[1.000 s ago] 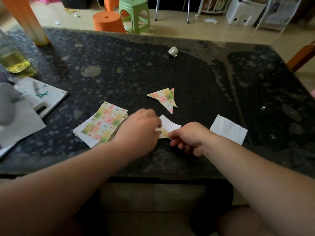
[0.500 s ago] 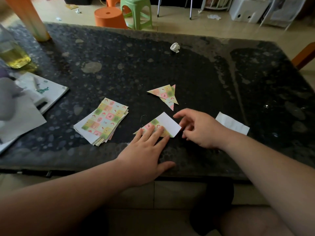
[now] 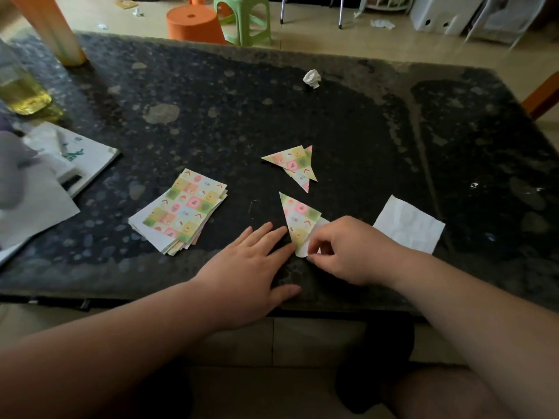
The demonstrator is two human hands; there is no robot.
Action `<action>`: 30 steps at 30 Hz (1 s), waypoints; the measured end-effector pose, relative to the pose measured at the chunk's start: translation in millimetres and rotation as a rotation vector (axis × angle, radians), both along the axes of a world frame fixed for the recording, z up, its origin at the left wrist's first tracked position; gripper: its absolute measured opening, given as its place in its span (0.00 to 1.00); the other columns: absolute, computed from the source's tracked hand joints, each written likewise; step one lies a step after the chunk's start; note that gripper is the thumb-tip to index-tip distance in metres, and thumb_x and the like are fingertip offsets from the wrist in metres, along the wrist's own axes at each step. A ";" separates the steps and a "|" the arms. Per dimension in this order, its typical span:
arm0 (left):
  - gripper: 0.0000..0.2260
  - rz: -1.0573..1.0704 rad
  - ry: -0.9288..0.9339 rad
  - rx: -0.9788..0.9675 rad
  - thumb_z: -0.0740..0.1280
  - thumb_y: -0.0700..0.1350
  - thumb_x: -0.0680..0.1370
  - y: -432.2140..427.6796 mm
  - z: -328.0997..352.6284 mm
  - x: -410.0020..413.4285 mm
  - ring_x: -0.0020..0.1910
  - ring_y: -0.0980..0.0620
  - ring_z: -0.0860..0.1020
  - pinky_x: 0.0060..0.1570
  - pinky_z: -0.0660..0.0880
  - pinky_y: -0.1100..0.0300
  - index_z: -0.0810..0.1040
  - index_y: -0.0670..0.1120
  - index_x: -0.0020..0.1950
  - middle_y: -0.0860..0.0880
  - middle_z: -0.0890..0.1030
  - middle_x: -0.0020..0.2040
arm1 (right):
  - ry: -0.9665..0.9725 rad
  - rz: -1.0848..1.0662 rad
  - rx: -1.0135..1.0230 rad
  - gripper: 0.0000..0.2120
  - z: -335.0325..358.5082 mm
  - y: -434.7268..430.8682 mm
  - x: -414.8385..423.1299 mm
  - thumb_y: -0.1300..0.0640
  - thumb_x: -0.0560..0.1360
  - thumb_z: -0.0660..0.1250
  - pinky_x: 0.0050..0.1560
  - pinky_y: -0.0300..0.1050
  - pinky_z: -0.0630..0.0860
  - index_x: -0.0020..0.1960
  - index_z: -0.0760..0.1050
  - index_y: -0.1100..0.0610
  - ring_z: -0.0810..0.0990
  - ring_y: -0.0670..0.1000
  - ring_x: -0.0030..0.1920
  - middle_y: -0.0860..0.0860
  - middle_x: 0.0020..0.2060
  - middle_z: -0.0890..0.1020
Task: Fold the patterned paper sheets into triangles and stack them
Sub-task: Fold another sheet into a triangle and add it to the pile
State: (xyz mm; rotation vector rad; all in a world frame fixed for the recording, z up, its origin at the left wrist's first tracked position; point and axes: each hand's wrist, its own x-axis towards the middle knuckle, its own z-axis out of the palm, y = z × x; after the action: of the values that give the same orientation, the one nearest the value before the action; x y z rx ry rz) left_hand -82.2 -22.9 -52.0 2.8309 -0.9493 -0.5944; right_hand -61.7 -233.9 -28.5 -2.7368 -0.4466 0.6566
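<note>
My right hand [image 3: 348,252] pinches the thin, light patterned paper triangle [image 3: 299,220] at its white corner; left hand [image 3: 245,264] lies flat, fingertips beside it.

Non-task items: dark table and background clutter

A dark speckled table [image 3: 211,110], marked with pale blotches, fills most of the frame. A crumpled white paper ball [image 3: 312,78] lies upper centre on it. A plain white paper square [image 3: 408,225] lies at right of centre. At the left edge stand a clear bottle of yellow liquid [image 3: 21,92] and an orange post [image 3: 48,28]; below them lies a white booklet with green print [image 3: 81,152] among loose white sheets [image 3: 33,207]. Beyond the table, on the tiled floor [image 3: 317,34] at the top of the frame, stand an orange stool [image 3: 193,24] and a green stool [image 3: 245,19], side by side; a white container [image 3: 438,13] sits upper right.
</note>
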 end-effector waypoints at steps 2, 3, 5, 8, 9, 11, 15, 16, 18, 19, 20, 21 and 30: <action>0.34 -0.023 -0.005 0.006 0.48 0.70 0.81 4.3 -2.0 1.6 0.81 0.52 0.37 0.80 0.37 0.52 0.47 0.58 0.83 0.53 0.42 0.84 | 0.057 -0.093 0.103 0.02 -5.9 -4.9 4.0 0.50 0.78 0.73 0.46 0.36 0.78 0.47 0.82 0.43 0.80 0.40 0.44 0.40 0.42 0.82; 0.33 -0.031 -0.010 0.005 0.48 0.70 0.81 4.7 -2.6 2.7 0.81 0.51 0.36 0.80 0.38 0.51 0.48 0.59 0.83 0.53 0.43 0.84 | 0.069 -0.121 0.138 0.05 -7.4 -8.3 6.9 0.51 0.77 0.74 0.44 0.32 0.76 0.44 0.81 0.42 0.80 0.38 0.43 0.40 0.41 0.82; 0.32 -0.046 -0.017 0.001 0.48 0.70 0.81 4.1 -1.3 3.8 0.81 0.52 0.36 0.80 0.38 0.50 0.49 0.59 0.83 0.54 0.43 0.84 | 0.104 -0.155 0.179 0.08 -7.4 -15.2 12.1 0.54 0.77 0.74 0.44 0.31 0.76 0.42 0.81 0.43 0.81 0.37 0.43 0.39 0.40 0.83; 0.32 -0.115 -0.032 -0.022 0.49 0.70 0.81 4.3 1.7 7.0 0.81 0.55 0.35 0.80 0.36 0.51 0.51 0.58 0.83 0.56 0.43 0.83 | 0.159 -0.157 0.182 0.09 -6.3 -17.6 14.6 0.55 0.76 0.75 0.49 0.37 0.79 0.41 0.82 0.43 0.83 0.39 0.44 0.41 0.41 0.85; 0.32 -0.147 -0.029 -0.041 0.50 0.69 0.81 5.2 1.7 9.8 0.81 0.56 0.35 0.79 0.35 0.53 0.52 0.57 0.83 0.57 0.45 0.83 | 0.173 -0.156 0.180 0.09 -6.8 -16.9 14.5 0.54 0.77 0.75 0.48 0.37 0.79 0.41 0.82 0.43 0.82 0.39 0.44 0.40 0.41 0.85; 0.32 -0.186 0.008 -0.102 0.52 0.67 0.82 9.2 -0.2 18.4 0.81 0.60 0.39 0.77 0.34 0.58 0.53 0.56 0.83 0.60 0.49 0.83 | 0.169 -0.171 0.181 0.08 -8.1 -14.9 13.9 0.52 0.77 0.75 0.46 0.35 0.76 0.41 0.82 0.43 0.82 0.39 0.44 0.40 0.41 0.84; 0.29 -0.231 0.061 -0.175 0.55 0.63 0.83 22.4 -7.5 31.2 0.78 0.68 0.40 0.74 0.32 0.66 0.56 0.58 0.82 0.63 0.52 0.82 | 0.108 -0.228 0.154 0.06 -8.3 -11.1 17.1 0.50 0.78 0.74 0.44 0.38 0.76 0.41 0.82 0.46 0.81 0.42 0.43 0.41 0.41 0.83; 0.28 -0.237 0.058 -0.181 0.55 0.63 0.83 24.2 -8.7 31.4 0.78 0.69 0.40 0.74 0.31 0.67 0.56 0.58 0.82 0.64 0.52 0.81 | 0.110 -0.238 0.137 0.06 -9.1 -9.6 17.5 0.50 0.78 0.73 0.43 0.38 0.76 0.42 0.82 0.46 0.81 0.43 0.44 0.41 0.41 0.83; 0.29 -0.230 0.045 -0.185 0.55 0.63 0.83 23.6 -10.6 30.5 0.77 0.70 0.39 0.73 0.30 0.69 0.56 0.58 0.82 0.65 0.51 0.81 | 0.103 -0.252 0.116 0.08 -11.2 -6.8 17.6 0.51 0.78 0.72 0.41 0.37 0.74 0.40 0.81 0.46 0.80 0.44 0.43 0.42 0.41 0.82; 0.29 -0.225 0.038 -0.185 0.55 0.64 0.83 22.6 -10.9 29.8 0.77 0.70 0.39 0.73 0.30 0.69 0.56 0.58 0.82 0.65 0.51 0.81 | 0.094 -0.262 0.115 0.09 -12.1 -6.0 17.5 0.51 0.78 0.72 0.40 0.37 0.74 0.39 0.80 0.46 0.80 0.44 0.43 0.42 0.40 0.82; 0.29 -0.222 0.034 -0.180 0.55 0.64 0.83 21.5 -10.7 29.6 0.78 0.70 0.39 0.72 0.30 0.69 0.56 0.59 0.82 0.65 0.51 0.81 | 0.087 -0.278 0.121 0.09 -12.7 -5.5 17.4 0.51 0.78 0.73 0.40 0.37 0.74 0.39 0.81 0.46 0.80 0.44 0.42 0.42 0.39 0.82; 0.29 -0.224 0.029 -0.174 0.55 0.65 0.82 21.2 -10.3 29.5 0.78 0.69 0.39 0.72 0.30 0.69 0.56 0.59 0.82 0.65 0.51 0.81 | 0.083 -0.297 0.133 0.08 -13.3 -5.3 17.4 0.52 0.78 0.73 0.40 0.37 0.74 0.40 0.82 0.47 0.80 0.44 0.42 0.42 0.39 0.82; 0.27 -0.241 -0.012 -0.173 0.54 0.65 0.81 23.0 -10.3 30.6 0.80 0.63 0.46 0.73 0.33 0.67 0.62 0.61 0.80 0.62 0.55 0.82 | 0.038 -0.340 0.155 0.06 -14.9 0.4 16.2 0.51 0.78 0.73 0.43 0.42 0.73 0.42 0.81 0.48 0.78 0.44 0.40 0.42 0.37 0.80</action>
State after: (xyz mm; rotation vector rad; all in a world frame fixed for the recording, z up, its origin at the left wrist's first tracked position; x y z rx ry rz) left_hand -51.6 0.1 -62.3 2.5915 -1.2885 -0.4912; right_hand -45.5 -233.6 -43.4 -2.5609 -0.0173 0.5568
